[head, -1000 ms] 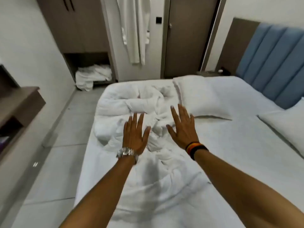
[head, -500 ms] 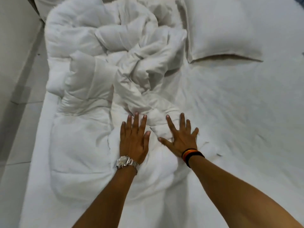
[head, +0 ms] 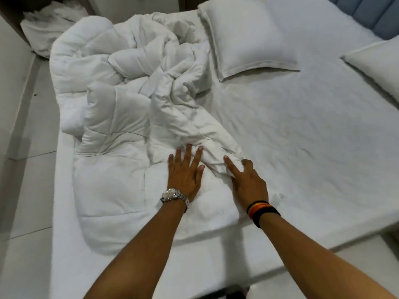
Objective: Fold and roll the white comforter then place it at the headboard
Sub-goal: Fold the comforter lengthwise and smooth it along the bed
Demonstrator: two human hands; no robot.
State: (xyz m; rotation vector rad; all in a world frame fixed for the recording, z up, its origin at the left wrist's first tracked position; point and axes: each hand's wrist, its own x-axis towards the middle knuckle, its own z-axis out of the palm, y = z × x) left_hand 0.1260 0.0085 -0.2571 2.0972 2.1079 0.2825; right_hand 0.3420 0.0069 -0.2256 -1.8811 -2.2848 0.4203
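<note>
The left hand [head: 185,171] lies flat on the comforter [head: 121,117], fingers spread, palm down, with a metal watch [head: 173,196] on the wrist. Just beside it, the right hand [head: 248,182] rests on a bunched ridge of the same fabric, index finger stretched forward and the other fingers curled into the cloth; whether they actually pinch it cannot be told. A black, red and yellow band [head: 262,209] circles that wrist.

The comforter sits crumpled on the left half of the bed [head: 302,137], its flatter near end under both hands and its twisted, heaped bulk running away from the person toward the far edge. Its long axis runs roughly near to far along the bed's left side.

A white sheet covers the rest of the mattress. One pillow [head: 248,37] lies just right of the heap, another [head: 375,67] at the right edge beside the blue padded headboard [head: 371,14]. Pale floor tiles [head: 28,147] run along the left, with more white linen [head: 45,29] piled beyond the bed.
</note>
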